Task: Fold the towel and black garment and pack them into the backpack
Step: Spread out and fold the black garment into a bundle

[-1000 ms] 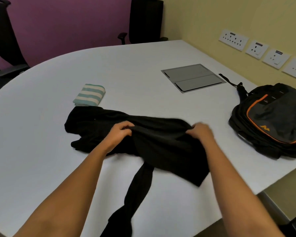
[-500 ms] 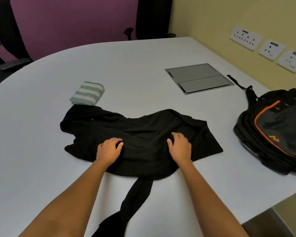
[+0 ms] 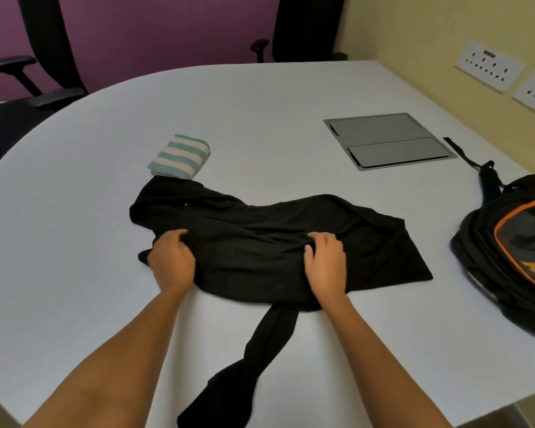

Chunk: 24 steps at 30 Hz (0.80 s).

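The black garment (image 3: 260,236) lies spread across the middle of the white table (image 3: 74,242), with one long sleeve (image 3: 269,344) trailing toward the near edge. My left hand (image 3: 172,262) is at its left side, fingers curled into the fabric. My right hand (image 3: 325,264) rests on its middle with fingers and thumb bunching the cloth. Creases run between the two hands. A folded green-and-white striped towel (image 3: 179,156) sits just behind the garment's left end. The black backpack (image 3: 513,251) with orange trim lies at the right edge of the table; I cannot see an opening.
A grey flap panel (image 3: 389,140) is set into the table at the back right. The backpack strap (image 3: 464,152) stretches toward it. Black office chairs (image 3: 28,97) stand beyond the far edge. Wall sockets (image 3: 491,66) line the yellow wall on the right.
The lifted fold of the garment has come down flat on the table. Both hands moved down onto the cloth, and the left hand then shifted toward the garment's left edge.
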Available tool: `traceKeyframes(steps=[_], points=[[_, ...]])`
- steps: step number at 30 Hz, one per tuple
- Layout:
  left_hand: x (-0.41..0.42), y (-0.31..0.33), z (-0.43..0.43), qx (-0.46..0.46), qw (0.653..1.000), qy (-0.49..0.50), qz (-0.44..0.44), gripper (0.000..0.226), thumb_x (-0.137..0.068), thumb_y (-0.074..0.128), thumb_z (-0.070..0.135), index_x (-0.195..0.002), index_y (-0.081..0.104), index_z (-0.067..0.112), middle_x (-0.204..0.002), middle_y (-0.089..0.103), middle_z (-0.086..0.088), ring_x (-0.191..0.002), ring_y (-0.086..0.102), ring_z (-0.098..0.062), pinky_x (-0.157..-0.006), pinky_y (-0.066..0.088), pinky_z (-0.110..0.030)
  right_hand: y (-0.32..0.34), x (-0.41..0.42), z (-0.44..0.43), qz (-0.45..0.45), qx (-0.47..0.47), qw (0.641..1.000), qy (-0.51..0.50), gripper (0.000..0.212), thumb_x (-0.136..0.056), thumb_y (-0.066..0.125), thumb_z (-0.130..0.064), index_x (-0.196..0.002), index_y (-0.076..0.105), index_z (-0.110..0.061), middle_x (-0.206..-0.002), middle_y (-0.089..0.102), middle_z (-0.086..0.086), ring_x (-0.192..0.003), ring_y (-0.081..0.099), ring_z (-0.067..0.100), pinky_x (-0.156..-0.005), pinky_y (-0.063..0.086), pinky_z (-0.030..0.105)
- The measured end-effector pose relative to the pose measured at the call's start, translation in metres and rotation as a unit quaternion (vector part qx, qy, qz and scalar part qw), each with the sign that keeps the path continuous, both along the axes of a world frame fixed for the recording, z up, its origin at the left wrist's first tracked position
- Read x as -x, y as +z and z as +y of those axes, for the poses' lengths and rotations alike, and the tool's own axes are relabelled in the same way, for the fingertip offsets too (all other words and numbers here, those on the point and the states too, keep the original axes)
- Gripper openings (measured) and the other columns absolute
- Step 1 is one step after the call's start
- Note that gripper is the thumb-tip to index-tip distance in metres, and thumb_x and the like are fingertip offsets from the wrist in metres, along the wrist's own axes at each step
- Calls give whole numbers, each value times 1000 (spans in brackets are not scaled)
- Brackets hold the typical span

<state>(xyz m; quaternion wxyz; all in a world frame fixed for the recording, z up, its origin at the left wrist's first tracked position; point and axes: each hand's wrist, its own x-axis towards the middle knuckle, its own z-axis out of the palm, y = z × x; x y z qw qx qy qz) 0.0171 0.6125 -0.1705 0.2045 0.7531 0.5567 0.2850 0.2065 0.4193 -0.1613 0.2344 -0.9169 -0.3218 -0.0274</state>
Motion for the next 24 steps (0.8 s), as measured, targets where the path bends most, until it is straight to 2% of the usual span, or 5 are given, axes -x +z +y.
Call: traceKeyframes(steps=[3, 8, 14, 18, 24], points=[[28, 2, 12, 107, 985, 134, 1, 45, -88, 52, -2, -132, 49, 5, -131, 52, -21, -121, 48, -38, -104, 36, -47, -2, 60, 8, -69, -56, 970, 227, 23, -86, 49, -25, -105, 63, -20, -101, 62, 1, -88, 59, 22, -77, 50, 35], [62, -14, 34, 143, 978, -47, 143, 51, -87, 60, 11, -136, 47, 9, -138, 45, -18, -124, 44, -37, -103, 37, -47, -27, 115, 21, -133, 32, 890, 435, 27, -84, 58, -27, -110, 62, -22, -107, 62, -5, -86, 59, 13, -69, 48, 25], [63, 2, 45, 151, 983, -79, -63, 21, -91, 57, 13, -110, 61, 5, -113, 62, -14, -101, 59, -29, -88, 45, -32, -36, 116, 39, -91, 129, 958, 238, 42, -77, 69, -22, -118, 61, -18, -103, 63, 2, -90, 63, 23, -73, 50, 33], [53, 27, 48, 200, 947, -26, -251, 26, -93, 56, 14, -117, 59, 6, -117, 61, -12, -109, 56, -25, -92, 42, -26, -8, 93, 45, 41, -22, 995, 84, 27, -93, 49, -13, -118, 59, -15, -110, 65, 7, -100, 62, 28, -84, 49, 39], [26, 57, 66, 234, 889, -54, -390, 35, -91, 61, 23, -122, 56, 9, -125, 56, -8, -114, 55, -20, -92, 53, -32, 53, 42, 57, 45, -74, 996, -3, 31, -96, 44, -44, -109, 60, -20, -87, 68, 3, -80, 63, 21, -62, 47, 32]])
